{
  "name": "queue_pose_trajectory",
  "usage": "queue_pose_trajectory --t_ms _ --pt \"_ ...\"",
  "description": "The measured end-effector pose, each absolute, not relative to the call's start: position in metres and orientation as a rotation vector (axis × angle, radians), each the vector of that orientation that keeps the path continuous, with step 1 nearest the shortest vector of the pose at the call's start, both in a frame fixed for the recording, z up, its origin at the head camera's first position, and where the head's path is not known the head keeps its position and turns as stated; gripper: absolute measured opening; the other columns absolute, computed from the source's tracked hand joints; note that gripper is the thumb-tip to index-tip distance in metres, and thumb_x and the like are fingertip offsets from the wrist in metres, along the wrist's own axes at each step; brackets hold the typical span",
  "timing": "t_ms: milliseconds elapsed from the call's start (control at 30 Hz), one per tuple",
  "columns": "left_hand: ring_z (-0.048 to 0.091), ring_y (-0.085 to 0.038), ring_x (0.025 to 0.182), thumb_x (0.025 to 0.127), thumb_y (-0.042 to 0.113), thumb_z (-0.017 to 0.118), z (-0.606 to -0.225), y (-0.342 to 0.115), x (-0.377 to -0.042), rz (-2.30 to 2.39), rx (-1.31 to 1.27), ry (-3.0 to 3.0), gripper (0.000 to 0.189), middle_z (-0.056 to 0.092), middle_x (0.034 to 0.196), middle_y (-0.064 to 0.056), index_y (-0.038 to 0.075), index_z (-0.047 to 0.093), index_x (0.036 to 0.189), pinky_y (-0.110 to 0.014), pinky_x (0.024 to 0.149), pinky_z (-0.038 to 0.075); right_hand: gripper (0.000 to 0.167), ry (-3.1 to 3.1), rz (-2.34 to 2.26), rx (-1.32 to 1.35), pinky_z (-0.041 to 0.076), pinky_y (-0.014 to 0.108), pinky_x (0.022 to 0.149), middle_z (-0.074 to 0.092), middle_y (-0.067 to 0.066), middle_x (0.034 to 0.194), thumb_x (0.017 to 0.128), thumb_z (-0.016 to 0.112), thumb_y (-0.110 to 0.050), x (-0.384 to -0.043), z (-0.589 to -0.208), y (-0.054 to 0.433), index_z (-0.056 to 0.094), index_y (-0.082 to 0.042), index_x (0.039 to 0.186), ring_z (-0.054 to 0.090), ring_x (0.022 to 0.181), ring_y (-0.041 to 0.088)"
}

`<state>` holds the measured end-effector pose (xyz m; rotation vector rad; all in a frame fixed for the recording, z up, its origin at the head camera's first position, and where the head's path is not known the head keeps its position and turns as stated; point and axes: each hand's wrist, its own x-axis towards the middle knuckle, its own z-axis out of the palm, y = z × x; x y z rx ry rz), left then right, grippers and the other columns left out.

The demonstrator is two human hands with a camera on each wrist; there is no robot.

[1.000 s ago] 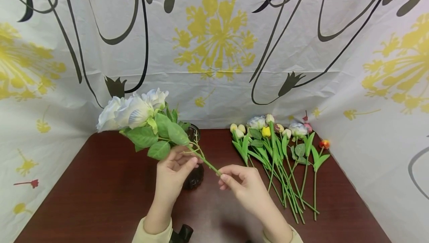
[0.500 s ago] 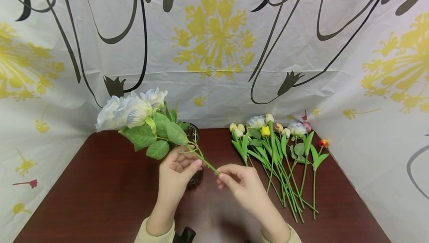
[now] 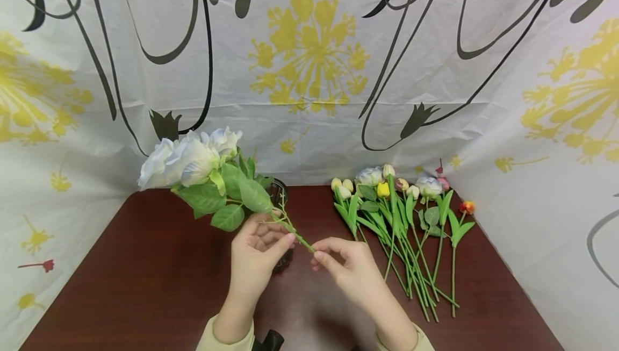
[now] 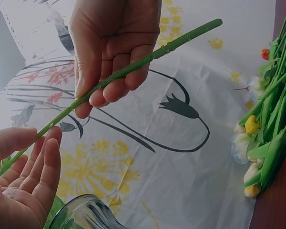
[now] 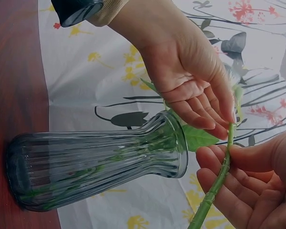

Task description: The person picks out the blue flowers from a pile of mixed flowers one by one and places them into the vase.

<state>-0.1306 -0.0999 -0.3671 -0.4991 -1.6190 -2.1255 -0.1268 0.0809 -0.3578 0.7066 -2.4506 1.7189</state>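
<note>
My left hand pinches a green flower stem between thumb and fingers, below its leaves. My right hand pinches the same stem with thumb and fingertips, farther down. Large pale blue-white blooms with broad green leaves lean to the upper left. Behind the left hand stands a clear ribbed glass vase, mostly hidden in the head view; green stems show through its wall. In the left wrist view, the bare lower end of the held stem sticks out past the right hand.
Several tulips and pale blooms lie with crossed stems on the right of the dark red-brown table. A patterned white cloth hangs behind and at both sides. A black object is at the left sleeve.
My left hand has shifted slightly to the right and down along the stem, nearer to my right hand. The right hand and the blooms have hardly moved.
</note>
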Motion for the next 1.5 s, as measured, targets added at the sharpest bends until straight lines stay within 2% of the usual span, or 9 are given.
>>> queue_pose_trajectory --t_ms 467,767,933,1133,1500 --pt "0.067 -0.019 0.072 0.078 -0.017 0.068 -0.368 -0.099 -0.128 -2.083 -0.519 -1.624 0.036 0.068 0.086 -0.01 -0.012 0.053 0.11 -0.034 0.063 0.057 0.009 -2.466 1.611 0.696 0.055 0.026 0.063 0.068 -0.007 0.073 0.088 0.067 -0.002 -0.128 -0.361 0.08 0.073 -0.008 0.091 0.066 0.068 0.009" --pt "0.068 -0.017 0.074 0.08 -0.02 0.063 -0.367 -0.101 -0.129 -2.037 -0.576 -1.558 0.033 0.069 0.086 -0.007 -0.017 0.05 0.11 -0.032 0.061 0.057 0.008 -2.481 1.631 0.704 0.053 0.026 0.06 0.069 -0.005 0.076 0.089 0.066 -0.004 -0.127 -0.36 0.079 0.072 -0.008 0.093 0.067 0.072 0.011" --pt "0.068 -0.019 0.075 0.08 -0.021 0.063 -0.365 -0.106 -0.131 -2.024 -0.584 -1.503 0.033 0.069 0.086 -0.01 -0.02 0.049 0.109 -0.031 0.06 0.057 0.007 -2.473 1.605 0.728 0.054 0.028 0.062 0.07 -0.004 0.079 0.089 0.068 -0.006 -0.128 -0.362 0.079 0.072 -0.009 0.093 0.067 0.073 0.016" --pt "0.068 -0.019 0.074 0.081 -0.018 0.065 -0.363 -0.115 -0.131 -2.012 -0.52 -1.507 0.035 0.069 0.087 -0.01 -0.019 0.049 0.112 -0.032 0.06 0.057 0.006 -2.489 1.524 0.745 0.053 0.027 0.062 0.07 -0.003 0.082 0.087 0.07 -0.006 -0.132 -0.367 0.078 0.072 -0.011 0.09 0.064 0.072 0.011" --pt "0.067 -0.02 0.069 0.079 -0.023 0.061 -0.359 -0.129 -0.132 -2.0 -0.514 -1.375 0.034 0.068 0.085 -0.012 -0.017 0.053 0.111 -0.032 0.059 0.056 0.01 -2.51 1.485 0.775 0.052 0.026 0.062 0.07 -0.003 0.082 0.084 0.073 -0.005 -0.137 -0.372 0.077 0.073 -0.011 0.091 0.062 0.072 0.007"
